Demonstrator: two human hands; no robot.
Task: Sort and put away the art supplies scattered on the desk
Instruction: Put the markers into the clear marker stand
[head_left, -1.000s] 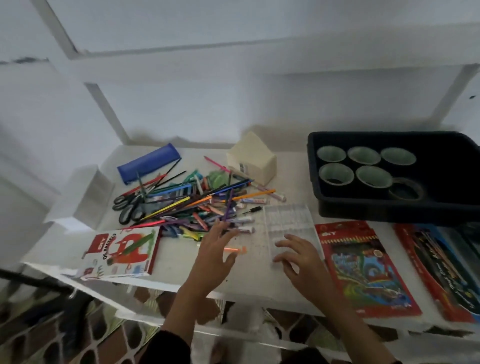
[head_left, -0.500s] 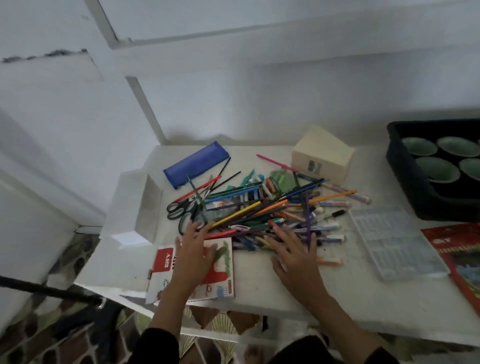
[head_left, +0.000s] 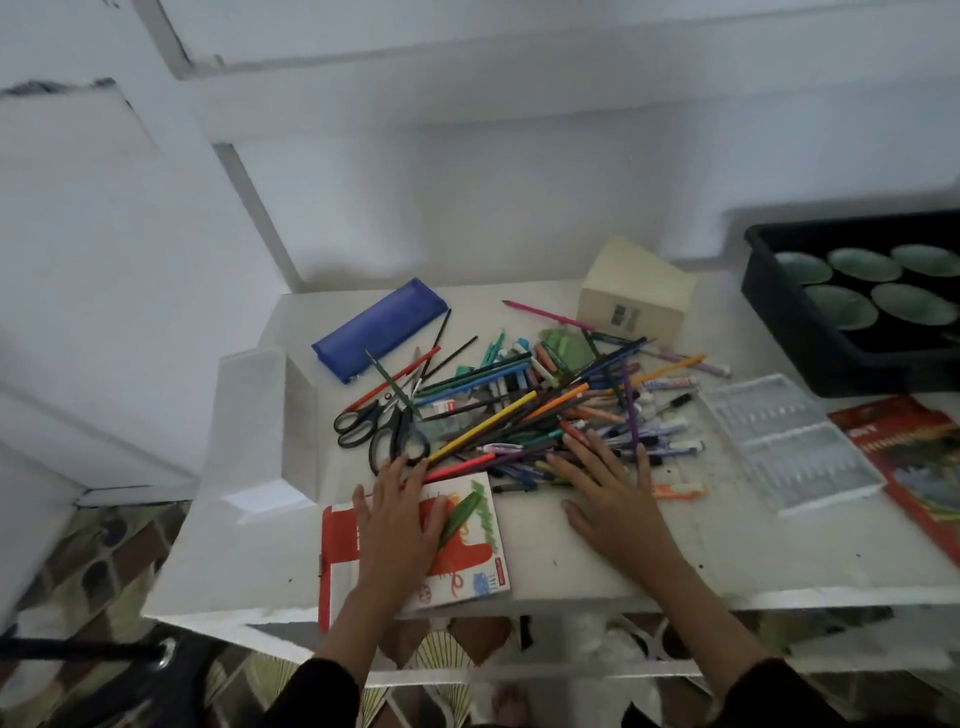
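A heap of coloured pencils, pens and markers (head_left: 550, 410) lies in the middle of the white desk (head_left: 727, 551). My left hand (head_left: 400, 519) lies flat on a red and white crayon box (head_left: 472, 551), fingertips reaching the black scissors (head_left: 384, 434). My right hand (head_left: 608, 493) rests flat with straight fingers on the heap's near edge. A blue pencil case (head_left: 379, 327) lies behind the heap. A clear plastic tray (head_left: 784, 441) sits to the right.
A cream box (head_left: 634, 296) stands behind the heap. A white open box (head_left: 265, 421) sits at the left. A black bin with green cups (head_left: 779, 312) is at the far right. A red coloured-pencil pack (head_left: 914, 457) lies by the right edge.
The view has swung left, away from the bin. Both hands moved left from the clear tray to the heap and crayon box, then settled flat there.
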